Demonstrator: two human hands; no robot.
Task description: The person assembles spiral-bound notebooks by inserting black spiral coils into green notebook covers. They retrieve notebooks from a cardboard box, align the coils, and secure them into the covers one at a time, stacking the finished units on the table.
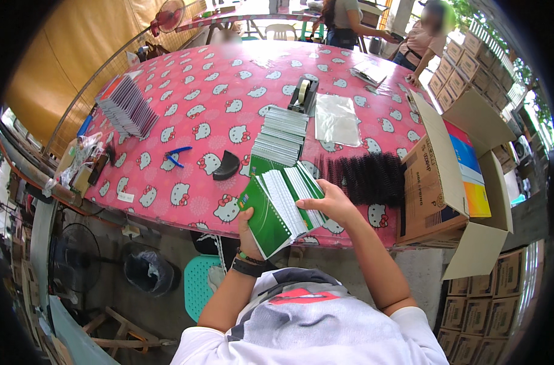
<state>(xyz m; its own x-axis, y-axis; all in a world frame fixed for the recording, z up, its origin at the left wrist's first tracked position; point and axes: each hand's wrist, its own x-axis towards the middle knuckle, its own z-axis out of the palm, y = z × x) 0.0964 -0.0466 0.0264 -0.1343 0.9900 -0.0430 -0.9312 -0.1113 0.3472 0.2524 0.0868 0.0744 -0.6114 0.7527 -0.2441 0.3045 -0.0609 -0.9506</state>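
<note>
My left hand grips the lower left side of a green-covered punched notebook stack. My right hand is closed on the stack's right side, where white punched sheets fan apart with green covers between them. The stack tilts above the table's near edge. Just beyond it lies a long row of punched sheets, with a green cover at its near end. Black spiral binding coils are heaped right of my right hand. A black curved piece and blue-handled pliers rest to the left.
A pink patterned cloth covers the table. An open cardboard box stands at its right edge. Beyond the sheets are a tape dispenser and clear plastic sheets. Stacked notebooks stand at left. Two people are at the far right.
</note>
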